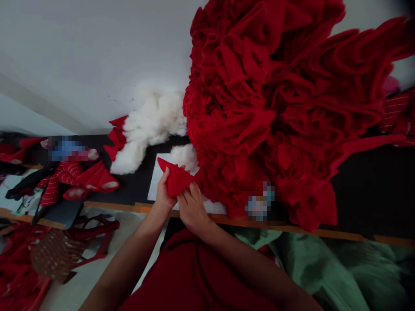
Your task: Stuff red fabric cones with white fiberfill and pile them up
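A red cone-shaped felt piece [177, 178] is held between my two hands, over a white sheet [156, 176] at the table's front edge. On the cone's left side, my left hand [164, 190] grips it with the thumb on top and the fingers behind. My right hand [193, 206] is at the lower, wide edge, its fingers bent against the cloth; the fingertips are partly hidden. A small tuft of white stuffing [185, 156] lies just beyond the cone. Close on the right rises a tall heap of red felt pieces [240, 116].
A larger pile of white stuffing [152, 116] lies against the wall, beside red pointed pieces [117, 136]. Red striped items [66, 172] lie on the dark table [128, 190] at left. Below are a woven-seat chair [60, 255] and green cloth [324, 263].
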`<state>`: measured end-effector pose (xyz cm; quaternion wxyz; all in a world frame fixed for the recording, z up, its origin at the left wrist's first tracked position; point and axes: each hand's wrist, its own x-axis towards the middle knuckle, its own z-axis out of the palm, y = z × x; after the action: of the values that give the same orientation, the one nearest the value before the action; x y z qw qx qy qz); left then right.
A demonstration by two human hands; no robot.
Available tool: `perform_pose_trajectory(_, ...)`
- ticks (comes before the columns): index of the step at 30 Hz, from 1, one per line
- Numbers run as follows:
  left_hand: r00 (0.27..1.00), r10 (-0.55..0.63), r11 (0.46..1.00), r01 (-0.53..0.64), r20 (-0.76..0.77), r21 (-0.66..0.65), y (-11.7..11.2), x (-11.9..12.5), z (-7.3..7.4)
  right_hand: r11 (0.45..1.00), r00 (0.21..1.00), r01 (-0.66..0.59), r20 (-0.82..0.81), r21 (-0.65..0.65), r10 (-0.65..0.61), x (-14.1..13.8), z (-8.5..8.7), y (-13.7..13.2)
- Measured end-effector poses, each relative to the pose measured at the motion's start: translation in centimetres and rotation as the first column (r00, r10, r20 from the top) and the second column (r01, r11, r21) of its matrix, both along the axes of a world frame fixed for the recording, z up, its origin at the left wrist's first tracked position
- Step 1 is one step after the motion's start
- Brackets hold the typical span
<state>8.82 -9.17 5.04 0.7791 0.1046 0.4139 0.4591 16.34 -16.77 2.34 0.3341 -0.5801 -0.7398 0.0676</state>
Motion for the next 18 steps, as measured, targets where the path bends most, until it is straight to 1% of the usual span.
perform_pose_trajectory(3, 1.000, -0.003, 1.000, 0.003, 0.000, 0.005, -0.2, 0.1, 0.2, 0.994, 0.994, -0.103, -0.033, -0.043, 0.102, 0.4, -0.4, 0.6)
perform_pose_trajectory(6, 1.000, 0.010, 1.000, -0.010, -0.016, 0.004, -0.2, 0.2, 0.4, 0.984, 0.986, -0.159, -0.063, -0.084, 0.154, 0.6, -0.7, 1.1)
perform_pose_trajectory(7, 1.000, 0.012, 1.000, -0.012, -0.019, 0.003, -0.2, 0.3, 0.4, 0.982, 0.985, -0.162, -0.074, -0.094, 0.156, 0.6, -0.8, 1.2)
perform_pose_trajectory(11, 0.999, 0.026, 1.000, -0.025, -0.043, 0.013, -0.4, 0.5, 0.4, 0.980, 0.991, -0.115, -0.093, -0.165, 0.100, 0.5, -0.7, 1.4)
perform_pose_trajectory(16, 0.997, 0.013, 0.999, -0.011, -0.076, 0.032, -0.4, 0.4, 0.4, 0.945, 0.974, -0.223, -0.082, -0.240, 0.209, 0.3, -0.6, 1.7)
perform_pose_trajectory(18, 0.996, 0.013, 0.999, -0.011, -0.083, 0.035, -0.5, 0.3, 0.3, 0.950, 0.976, -0.213, -0.100, -0.229, 0.195, 0.2, -0.9, 1.9)
